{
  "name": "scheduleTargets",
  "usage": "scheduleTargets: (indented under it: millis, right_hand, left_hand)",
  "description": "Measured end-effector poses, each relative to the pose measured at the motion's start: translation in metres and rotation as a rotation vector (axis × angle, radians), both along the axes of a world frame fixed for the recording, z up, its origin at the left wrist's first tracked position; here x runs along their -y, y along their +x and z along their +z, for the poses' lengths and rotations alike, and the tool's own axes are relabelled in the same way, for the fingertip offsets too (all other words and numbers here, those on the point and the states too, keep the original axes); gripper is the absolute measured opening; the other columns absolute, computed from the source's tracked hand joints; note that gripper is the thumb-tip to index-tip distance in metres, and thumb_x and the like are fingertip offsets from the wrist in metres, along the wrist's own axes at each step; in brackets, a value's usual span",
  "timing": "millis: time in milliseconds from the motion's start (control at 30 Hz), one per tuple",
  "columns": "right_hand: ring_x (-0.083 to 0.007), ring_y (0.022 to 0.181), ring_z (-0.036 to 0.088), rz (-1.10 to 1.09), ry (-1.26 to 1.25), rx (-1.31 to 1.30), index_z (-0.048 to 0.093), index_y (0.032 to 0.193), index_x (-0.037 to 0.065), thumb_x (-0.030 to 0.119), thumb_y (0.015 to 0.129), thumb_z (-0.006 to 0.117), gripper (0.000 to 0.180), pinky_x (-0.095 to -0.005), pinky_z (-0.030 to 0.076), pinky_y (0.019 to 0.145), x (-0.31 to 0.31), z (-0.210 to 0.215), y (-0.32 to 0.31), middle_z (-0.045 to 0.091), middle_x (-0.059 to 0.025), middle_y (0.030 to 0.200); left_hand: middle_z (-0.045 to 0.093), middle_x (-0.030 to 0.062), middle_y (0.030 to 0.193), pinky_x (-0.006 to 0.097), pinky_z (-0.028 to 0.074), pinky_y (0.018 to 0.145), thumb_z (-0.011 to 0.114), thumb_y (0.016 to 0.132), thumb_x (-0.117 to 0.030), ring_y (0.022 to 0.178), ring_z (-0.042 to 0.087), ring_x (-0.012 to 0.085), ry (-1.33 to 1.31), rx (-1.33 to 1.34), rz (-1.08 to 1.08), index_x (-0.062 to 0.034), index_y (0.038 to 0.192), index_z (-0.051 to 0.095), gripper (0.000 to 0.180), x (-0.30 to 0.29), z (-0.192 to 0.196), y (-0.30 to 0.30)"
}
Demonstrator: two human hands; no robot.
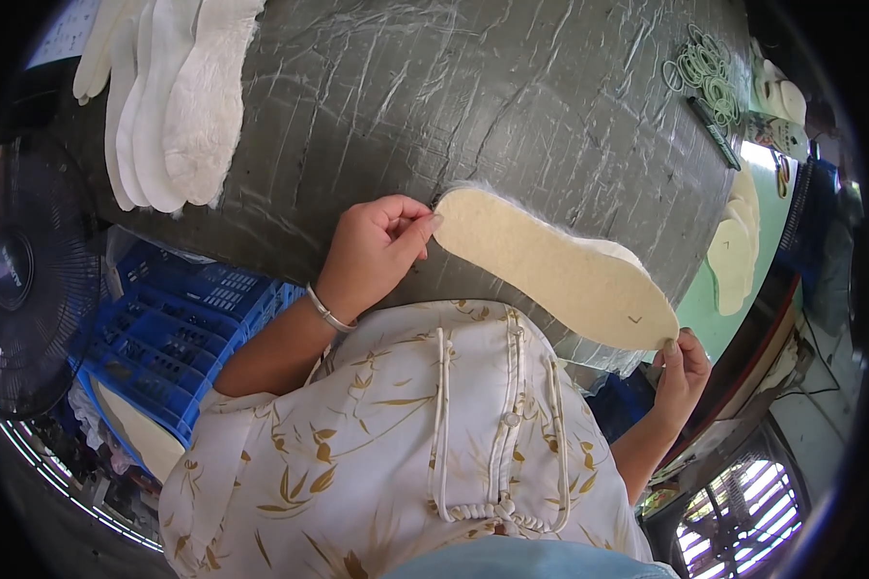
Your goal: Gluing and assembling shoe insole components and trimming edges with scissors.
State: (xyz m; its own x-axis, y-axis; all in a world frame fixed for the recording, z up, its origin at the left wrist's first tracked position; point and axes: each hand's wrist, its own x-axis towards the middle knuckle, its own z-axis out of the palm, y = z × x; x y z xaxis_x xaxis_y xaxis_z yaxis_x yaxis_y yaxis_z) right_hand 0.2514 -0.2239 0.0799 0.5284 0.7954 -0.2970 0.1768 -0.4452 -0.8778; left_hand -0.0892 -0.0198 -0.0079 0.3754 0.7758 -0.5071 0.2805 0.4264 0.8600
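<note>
A cream shoe insole [550, 275] with a small dark mark near one end stretches between my two hands, above the near edge of the grey table. White fluffy lining shows along its far edge. My left hand [381, 241], with a bracelet on its wrist, pinches the insole's left tip between thumb and fingers. At the opposite end, my right hand [681, 372] grips the insole's right tip; its fingers are closed there and partly hidden.
The plastic-covered table [357, 116] has white fluffy insoles [198, 106] at its far left. Green rubber bands [705, 72] and a dark marker [713, 132] lie at far right. More cream insoles [734, 251] rest on a green surface. A blue crate [179, 328] and black fan [29, 275] stand left.
</note>
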Motion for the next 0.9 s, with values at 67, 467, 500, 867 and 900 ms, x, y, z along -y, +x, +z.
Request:
scheduleTargets:
  millis: [67,467,500,867,900]
  right_hand:
    - [-0.0078,0.063,0.049,-0.001,0.006,-0.023,0.065,0.092,-0.004,0.005,0.089,0.066,0.009,-0.0206,0.038,0.057,0.000,-0.001,0.001,0.055,-0.0022,0.076]
    - [-0.0112,0.073,0.054,-0.050,-0.015,-0.112,0.066,0.097,-0.005,0.002,0.090,0.062,0.011,-0.0241,0.044,0.065,-0.002,-0.011,0.001,0.062,-0.0066,0.090]
    - [-0.0117,0.075,0.057,-0.068,-0.005,-0.136,0.066,0.099,-0.004,0.004,0.091,0.062,0.012,-0.0246,0.046,0.067,0.000,-0.015,0.002,0.065,-0.0074,0.094]
    - [-0.0107,0.079,0.060,-0.153,-0.065,-0.255,0.063,0.099,-0.003,0.011,0.094,0.063,0.015,-0.0247,0.047,0.076,-0.002,-0.035,0.009,0.066,-0.0039,0.086]
    - [-0.0107,0.079,0.060,-0.152,-0.069,-0.272,0.063,0.099,-0.003,0.011,0.093,0.063,0.015,-0.0247,0.047,0.076,-0.002,-0.036,0.010,0.066,-0.0040,0.086]
  left_hand:
    - [0.063,0.0006,0.063,0.019,0.034,0.039,0.066,0.091,-0.015,0.047,0.048,0.0010,0.007,-0.002,0.001,0.0011,0.091,0.067,0.016,0.000,-0.002,0.001]
    - [0.061,0.0018,0.061,0.019,0.030,0.036,0.067,0.091,-0.015,0.040,0.043,0.0015,-0.018,-0.074,0.038,0.0026,0.095,0.069,0.018,-0.001,-0.004,0.004]
    - [0.060,0.0016,0.060,0.019,0.029,0.035,0.067,0.091,-0.015,0.040,0.042,0.0014,-0.020,-0.065,0.039,0.0028,0.096,0.069,0.018,-0.001,-0.006,0.003]
    - [0.060,0.0003,0.061,0.019,0.031,0.039,0.067,0.091,-0.012,0.046,0.048,0.0014,-0.120,-0.153,0.052,0.0035,0.094,0.069,0.016,-0.002,0.003,0.008]
    - [0.058,0.0002,0.060,0.019,0.030,0.037,0.066,0.092,-0.013,0.043,0.044,0.0013,-0.090,-0.161,0.057,0.0032,0.095,0.068,0.017,-0.001,0.002,0.009]
